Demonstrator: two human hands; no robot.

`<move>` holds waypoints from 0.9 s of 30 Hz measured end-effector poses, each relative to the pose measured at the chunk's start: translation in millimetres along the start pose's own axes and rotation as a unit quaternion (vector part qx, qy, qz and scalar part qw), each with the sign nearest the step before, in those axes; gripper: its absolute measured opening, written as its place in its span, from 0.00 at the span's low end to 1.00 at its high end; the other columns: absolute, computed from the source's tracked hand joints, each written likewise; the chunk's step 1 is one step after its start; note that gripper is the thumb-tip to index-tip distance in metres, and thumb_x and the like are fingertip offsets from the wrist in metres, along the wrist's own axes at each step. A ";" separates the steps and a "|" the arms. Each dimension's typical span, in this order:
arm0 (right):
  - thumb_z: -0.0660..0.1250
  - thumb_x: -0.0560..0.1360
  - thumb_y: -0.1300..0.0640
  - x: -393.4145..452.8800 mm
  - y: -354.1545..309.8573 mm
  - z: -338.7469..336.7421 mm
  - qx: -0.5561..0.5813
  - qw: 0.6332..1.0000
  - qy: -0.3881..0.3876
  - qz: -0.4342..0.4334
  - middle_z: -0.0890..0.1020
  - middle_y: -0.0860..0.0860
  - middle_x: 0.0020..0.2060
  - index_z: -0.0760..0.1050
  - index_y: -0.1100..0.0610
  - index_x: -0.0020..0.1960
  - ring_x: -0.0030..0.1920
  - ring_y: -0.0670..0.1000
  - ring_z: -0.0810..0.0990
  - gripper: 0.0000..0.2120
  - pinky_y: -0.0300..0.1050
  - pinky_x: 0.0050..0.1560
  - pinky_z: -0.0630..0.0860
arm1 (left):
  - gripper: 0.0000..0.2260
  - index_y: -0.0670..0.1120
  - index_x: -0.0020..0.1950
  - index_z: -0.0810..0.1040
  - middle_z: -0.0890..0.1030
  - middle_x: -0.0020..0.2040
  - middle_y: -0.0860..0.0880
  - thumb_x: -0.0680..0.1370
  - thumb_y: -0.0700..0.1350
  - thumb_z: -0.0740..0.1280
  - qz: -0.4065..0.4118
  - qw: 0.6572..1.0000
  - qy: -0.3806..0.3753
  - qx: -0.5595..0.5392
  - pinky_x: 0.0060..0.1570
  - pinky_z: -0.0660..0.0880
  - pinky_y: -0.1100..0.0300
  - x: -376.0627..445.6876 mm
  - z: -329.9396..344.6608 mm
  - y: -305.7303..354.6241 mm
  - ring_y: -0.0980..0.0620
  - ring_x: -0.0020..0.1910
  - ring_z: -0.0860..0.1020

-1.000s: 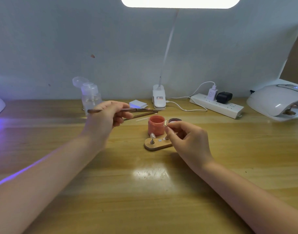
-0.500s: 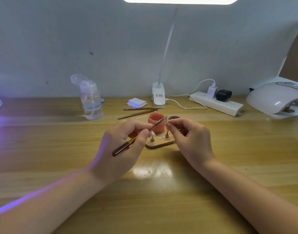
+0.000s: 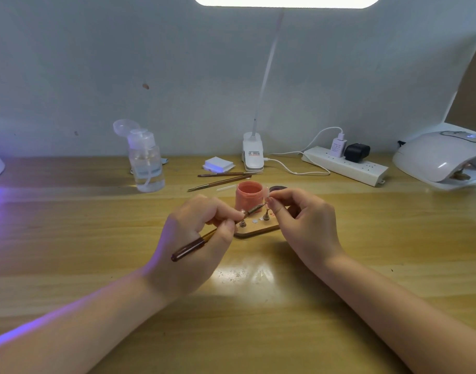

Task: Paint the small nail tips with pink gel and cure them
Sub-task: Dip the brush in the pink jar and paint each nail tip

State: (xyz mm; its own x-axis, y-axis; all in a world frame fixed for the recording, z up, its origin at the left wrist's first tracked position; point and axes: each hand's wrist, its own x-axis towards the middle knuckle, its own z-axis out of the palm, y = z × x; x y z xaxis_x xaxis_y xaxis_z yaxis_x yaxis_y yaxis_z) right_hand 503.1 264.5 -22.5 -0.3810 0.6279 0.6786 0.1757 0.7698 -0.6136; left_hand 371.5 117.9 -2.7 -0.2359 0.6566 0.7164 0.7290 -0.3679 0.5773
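My left hand [image 3: 196, 233] grips a brown-handled nail brush [image 3: 196, 245], its bristle end pointing right toward a small clear nail tip [image 3: 266, 195] that my right hand [image 3: 304, 220] pinches between thumb and forefinger. Just behind my fingers stands an open jar of pink gel [image 3: 249, 198], with its dark lid [image 3: 278, 188] lying beside it. Below the hands lies a small wooden holder [image 3: 258, 230] carrying metal stands, and a pale nail tip sits on the stand under my left thumb. The white curing lamp [image 3: 442, 157] sits at the far right of the table.
Two more brushes [image 3: 220, 179] lie behind the jar. A clear pump bottle [image 3: 146, 160], a stack of white pads [image 3: 218, 164], the desk lamp's base [image 3: 253, 155] and a power strip [image 3: 345, 164] line the back. A second lamp glows purple at the left edge.
My left hand picked a brush from those behind the jar and brought it down to the nail tip in my right hand. In the last half second the hands barely moved.
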 end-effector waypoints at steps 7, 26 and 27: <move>0.72 0.73 0.60 -0.1 0.0 0.7 -0.010 1.000 -0.004 -0.009 0.83 0.47 0.35 0.82 0.56 0.48 0.32 0.43 0.76 0.04 0.34 0.32 0.71 | 0.07 0.54 0.52 0.80 0.83 0.44 0.59 0.76 0.48 0.65 -0.009 1.000 0.003 0.010 0.48 0.74 0.62 2.3 2.3 0.3 0.56 0.47 0.79; 0.71 0.74 0.61 2.8 2.3 2.3 0.026 1.000 0.012 0.010 0.81 0.42 0.32 0.79 0.48 0.45 0.31 0.44 0.76 0.08 0.39 0.32 0.74 | 0.09 0.48 0.37 0.82 0.82 0.29 0.54 0.71 0.47 0.64 -0.274 0.960 0.057 -0.030 0.33 0.71 0.61 70.1 -3.8 -9.1 0.57 0.30 0.73; 0.71 0.74 0.61 2.9 2.2 2.5 0.027 0.999 0.015 0.008 0.81 0.42 0.32 0.79 0.48 0.44 0.30 0.44 0.76 0.09 0.38 0.32 0.73 | 0.09 0.47 0.36 0.82 0.81 0.28 0.54 0.72 0.46 0.64 -0.313 0.948 0.048 -0.022 0.32 0.69 0.62 84.3 -4.5 -12.1 0.57 0.29 0.73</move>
State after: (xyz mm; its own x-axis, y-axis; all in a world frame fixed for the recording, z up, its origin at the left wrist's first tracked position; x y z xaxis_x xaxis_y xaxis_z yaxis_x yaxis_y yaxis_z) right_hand 500.1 267.8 -22.8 -0.3516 0.6437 0.6798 0.1310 0.7528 -0.6451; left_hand 339.9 174.7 52.5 -0.6719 0.6936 0.2598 0.4010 0.0458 0.9149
